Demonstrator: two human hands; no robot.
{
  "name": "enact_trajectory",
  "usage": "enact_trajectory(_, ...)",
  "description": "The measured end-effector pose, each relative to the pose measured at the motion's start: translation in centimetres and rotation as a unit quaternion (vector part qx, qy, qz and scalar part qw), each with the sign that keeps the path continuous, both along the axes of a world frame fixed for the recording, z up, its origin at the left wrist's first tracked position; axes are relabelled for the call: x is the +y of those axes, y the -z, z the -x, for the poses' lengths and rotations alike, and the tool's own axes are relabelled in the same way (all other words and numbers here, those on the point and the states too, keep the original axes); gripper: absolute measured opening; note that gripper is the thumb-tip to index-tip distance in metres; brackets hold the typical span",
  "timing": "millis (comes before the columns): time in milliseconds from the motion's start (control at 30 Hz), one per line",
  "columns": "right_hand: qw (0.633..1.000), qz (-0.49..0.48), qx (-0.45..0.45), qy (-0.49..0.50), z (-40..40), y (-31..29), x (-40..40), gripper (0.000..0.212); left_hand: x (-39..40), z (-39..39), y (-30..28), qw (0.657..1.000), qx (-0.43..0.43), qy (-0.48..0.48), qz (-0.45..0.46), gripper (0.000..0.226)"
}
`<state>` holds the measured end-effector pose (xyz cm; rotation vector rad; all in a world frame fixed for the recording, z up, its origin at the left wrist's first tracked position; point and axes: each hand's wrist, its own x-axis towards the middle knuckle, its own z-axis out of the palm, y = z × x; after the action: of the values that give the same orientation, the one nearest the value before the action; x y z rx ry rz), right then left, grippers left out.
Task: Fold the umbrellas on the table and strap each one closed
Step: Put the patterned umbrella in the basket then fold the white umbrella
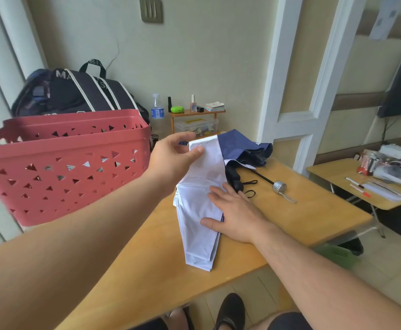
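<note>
A pale lavender-white umbrella (198,217) lies along the wooden table (313,217), its canopy partly folded into flat panels. My left hand (173,156) pinches one raised panel of that canopy between thumb and fingers. My right hand (232,210) presses flat on the folded panels near the umbrella's black handle (234,178). Behind it lies a dark blue umbrella (244,148), loosely collapsed, with a black shaft running to a silver handle (279,186) with a wrist loop.
A red perforated plastic basket (63,163) stands on the table's left side, a black backpack (75,91) behind it. A small wooden shelf (196,114) with bottles sits by the wall. Another desk (361,186) with papers and pens is at right.
</note>
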<state>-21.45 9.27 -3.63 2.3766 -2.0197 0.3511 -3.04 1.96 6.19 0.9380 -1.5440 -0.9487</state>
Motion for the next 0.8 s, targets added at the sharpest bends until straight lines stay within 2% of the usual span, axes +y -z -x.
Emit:
enact_trajectory(100,0.996,0.087,0.013,0.006,-0.5,0.1,0.8,0.088,1.6,-0.7,0.5,1.000,-0.002,0.009,0.000,0.024)
enact_trajectory(167,0.984,0.168,-0.056,0.012,-0.5,0.7,1.4,0.065,2.5,-1.0,0.6,1.000,-0.010,0.010,0.007,0.016)
enact_trajectory(233,0.955,0.248,-0.157,0.050,-0.5,-0.1,2.2,0.039,3.2,-1.2,0.8,1.000,-0.025,0.009,0.014,0.011)
enact_trajectory(300,0.928,0.285,-0.224,0.085,-0.7,-1.9,2.8,0.014,3.9,-1.5,1.2,0.999,-0.031,0.006,0.015,0.008)
enact_trajectory(333,0.919,0.297,-0.247,0.083,-0.9,-2.8,3.0,0.011,4.2,-1.6,1.5,0.999,-0.034,0.001,0.017,0.007)
enact_trajectory(433,0.914,0.282,-0.285,0.053,-1.7,-4.7,3.8,0.042,5.1,-2.0,2.5,0.999,-0.040,-0.013,0.025,0.009)
enact_trajectory(500,0.924,0.263,-0.277,0.038,-2.5,-5.0,4.5,0.050,6.0,-2.3,3.4,0.998,-0.049,-0.012,0.033,0.015)
enact_trajectory(667,0.922,0.263,-0.284,0.033,-3.9,-3.6,5.8,0.043,8.5,-3.2,6.1,0.991,-0.102,-0.036,0.074,0.026)
enact_trajectory(800,0.910,0.260,-0.320,0.031,-4.9,-1.4,6.8,0.033,9.9,-3.4,8.6,0.991,-0.097,-0.066,0.067,0.031)
